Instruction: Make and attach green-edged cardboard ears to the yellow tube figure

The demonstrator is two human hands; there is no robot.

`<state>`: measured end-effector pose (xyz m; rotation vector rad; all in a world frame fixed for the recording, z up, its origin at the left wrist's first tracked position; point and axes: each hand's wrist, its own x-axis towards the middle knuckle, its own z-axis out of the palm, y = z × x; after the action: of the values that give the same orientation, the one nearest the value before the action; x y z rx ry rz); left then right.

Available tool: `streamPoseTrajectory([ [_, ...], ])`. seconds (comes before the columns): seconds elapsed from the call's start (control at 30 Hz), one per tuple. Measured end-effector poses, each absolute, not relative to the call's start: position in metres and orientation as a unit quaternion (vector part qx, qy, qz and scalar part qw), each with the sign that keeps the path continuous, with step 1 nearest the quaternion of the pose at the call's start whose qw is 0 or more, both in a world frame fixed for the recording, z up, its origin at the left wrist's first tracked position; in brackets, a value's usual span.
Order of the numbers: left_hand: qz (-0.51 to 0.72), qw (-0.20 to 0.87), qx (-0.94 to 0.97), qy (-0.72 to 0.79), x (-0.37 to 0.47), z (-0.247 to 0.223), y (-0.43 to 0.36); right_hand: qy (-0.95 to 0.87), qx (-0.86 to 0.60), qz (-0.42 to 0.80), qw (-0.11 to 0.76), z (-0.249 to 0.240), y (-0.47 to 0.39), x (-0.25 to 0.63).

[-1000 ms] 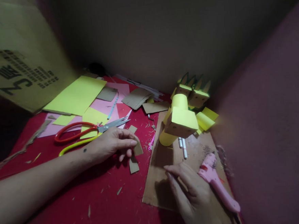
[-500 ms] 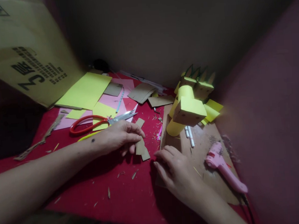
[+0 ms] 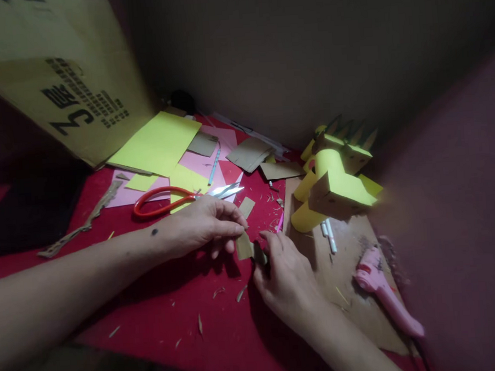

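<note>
My left hand (image 3: 205,223) pinches a small cardboard piece (image 3: 244,246) between thumb and fingers, just above the red tabletop. My right hand (image 3: 290,281) is curled at the other side, its fingertips closed on a second small cardboard piece (image 3: 259,254) that partly lies in shadow. The two pieces meet or overlap between my hands; whether they are joined I cannot tell. Beyond my left fingers lies another cardboard strip (image 3: 247,207). Red-handled scissors (image 3: 164,201) rest behind my left wrist, blades pointing right.
On a cardboard sheet (image 3: 357,296) at right are a pink glue gun (image 3: 384,292), white sticks (image 3: 331,237) and a yellow paper-and-cardboard model (image 3: 330,194). Yellow paper (image 3: 157,144), pink paper and cardboard offcuts lie behind. A large carton (image 3: 76,101) stands at left; scraps dot the red cloth (image 3: 168,332).
My right hand has closed on the lower cardboard piece, which has turned toward it. My left hand keeps its pinch. The whole scene has shifted rightward in view.
</note>
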<state>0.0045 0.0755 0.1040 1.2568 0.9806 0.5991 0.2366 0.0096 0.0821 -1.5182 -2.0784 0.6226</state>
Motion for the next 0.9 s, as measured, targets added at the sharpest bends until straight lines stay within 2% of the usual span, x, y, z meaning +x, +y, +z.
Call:
streamPoseTrajectory([
  [0.23,0.292,0.675,0.533,0.419,0.002,0.106,0.076,-0.579,-0.571,0.436,0.385,0.097,0.015,0.25],
  [0.43,0.261,0.713,0.515,0.397,0.0,0.106,0.077,-0.377,-0.51,0.64,0.434,0.108,0.021,0.25],
  [0.63,0.24,0.726,0.507,0.398,0.002,0.106,0.072,-0.271,-0.454,0.714,0.459,0.108,0.021,0.251],
  [0.9,0.212,0.723,0.503,0.424,0.006,0.113,0.069,-0.251,-0.43,0.738,0.455,0.104,0.021,0.249],
])
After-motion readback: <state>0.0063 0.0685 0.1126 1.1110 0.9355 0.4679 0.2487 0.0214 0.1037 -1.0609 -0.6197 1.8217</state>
